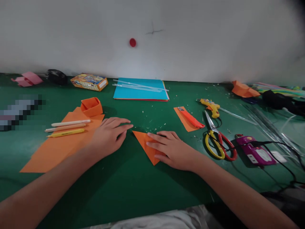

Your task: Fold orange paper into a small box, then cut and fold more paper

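A folded orange paper triangle (145, 144) lies on the green table, its pointed corner toward the left. Across its right part my right hand (172, 149) rests flat, fingers spread and pressing on the paper, so that part is hidden. My left hand (111, 133) hovers or rests just left of the triangle's tip, fingers stretched out and holding nothing. Beneath the left wrist and beyond it are orange paper sheets (57, 152). On these sheets lie a yellow pen (66, 133) and two pale sticks (70, 123), with a folded orange paper piece (91, 107) at their top edge.
At right are an orange cutter knife (190, 118) on an orange paper strip, a yellow glue gun (212, 106), scissors (214, 136) and a purple power socket (256, 151) with black cables. Blue paper (140, 90) and a small box (89, 81) stand near the wall.
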`<state>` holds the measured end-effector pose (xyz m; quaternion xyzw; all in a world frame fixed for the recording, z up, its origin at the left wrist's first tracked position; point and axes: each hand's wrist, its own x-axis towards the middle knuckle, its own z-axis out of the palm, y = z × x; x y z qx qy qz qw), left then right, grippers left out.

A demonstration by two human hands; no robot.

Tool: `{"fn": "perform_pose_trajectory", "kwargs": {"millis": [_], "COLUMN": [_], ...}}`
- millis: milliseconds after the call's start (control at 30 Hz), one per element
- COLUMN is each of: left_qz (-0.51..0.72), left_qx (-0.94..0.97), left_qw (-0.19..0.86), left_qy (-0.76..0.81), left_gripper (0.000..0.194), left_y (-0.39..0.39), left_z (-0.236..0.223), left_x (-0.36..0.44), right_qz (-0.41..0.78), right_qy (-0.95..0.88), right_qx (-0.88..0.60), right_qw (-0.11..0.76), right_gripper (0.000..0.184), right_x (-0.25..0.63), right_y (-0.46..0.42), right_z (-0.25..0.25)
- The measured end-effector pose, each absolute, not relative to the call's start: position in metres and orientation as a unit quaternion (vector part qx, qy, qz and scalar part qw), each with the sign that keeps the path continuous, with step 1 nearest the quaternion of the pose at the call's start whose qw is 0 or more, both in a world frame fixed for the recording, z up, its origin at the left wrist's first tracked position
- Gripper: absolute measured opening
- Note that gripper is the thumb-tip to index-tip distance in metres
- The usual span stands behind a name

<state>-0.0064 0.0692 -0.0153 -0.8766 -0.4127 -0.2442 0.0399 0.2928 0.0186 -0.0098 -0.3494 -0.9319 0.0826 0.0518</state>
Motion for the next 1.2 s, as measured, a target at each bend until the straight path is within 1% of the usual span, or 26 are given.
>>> {"fn": "perform_pose_trajectory", "kwargs": {"millis": [167, 400, 533, 667, 767, 900, 1033, 1133, 1200], "left_qz": [-0.222, -0.163, -0.141, -0.141, -0.156, -0.175, -0.199, -0.214, -0.190], "left_qx": [-0.892, -0.913, -0.910, -0.899, -0.886, -0.879, -0.877, -0.888, -0.909], "left_qw": [0.042, 0.079, 0.062, 0.014, 0.005, 0.015, 0.054, 0.069, 0.078], "left_qy": [-0.392, -0.367, -0.385, -0.415, -0.436, -0.443, -0.435, -0.402, -0.362], "left_gripper": [0.037, 0.043, 0.046, 0.047, 0.046, 0.045, 0.041, 0.041, 0.044], "left_y": [0.068, 0.068, 0.069, 0.074, 0.079, 0.081, 0.076, 0.070, 0.067], "left_z": [-0.019, -0.019, -0.019, -0.018, -0.018, -0.018, -0.015, -0.011, -0.010], "left_x": [-0.006, -0.007, -0.008, -0.012, -0.017, -0.020, -0.016, -0.010, -0.007], "right_qz": [0.081, 0.087, 0.093, 0.092, 0.095, 0.101, 0.102, 0.102, 0.103], "right_qy": [-0.932, -0.932, -0.932, -0.931, -0.930, -0.929, -0.929, -0.929, -0.929], "right_qx": [-0.348, -0.346, -0.346, -0.348, -0.350, -0.351, -0.352, -0.352, -0.350], "right_qw": [0.054, 0.065, 0.061, 0.061, 0.063, 0.057, 0.055, 0.058, 0.057], "right_gripper": [0.045, 0.046, 0.046, 0.045, 0.046, 0.046, 0.046, 0.046, 0.045], "right_x": [0.293, 0.295, 0.295, 0.295, 0.295, 0.295, 0.295, 0.295, 0.295], "right_y": [0.019, 0.020, 0.019, 0.019, 0.019, 0.019, 0.020, 0.020, 0.021], "right_z": [-0.010, -0.013, -0.011, -0.010, -0.010, -0.011, -0.011, -0.010, -0.009]}}
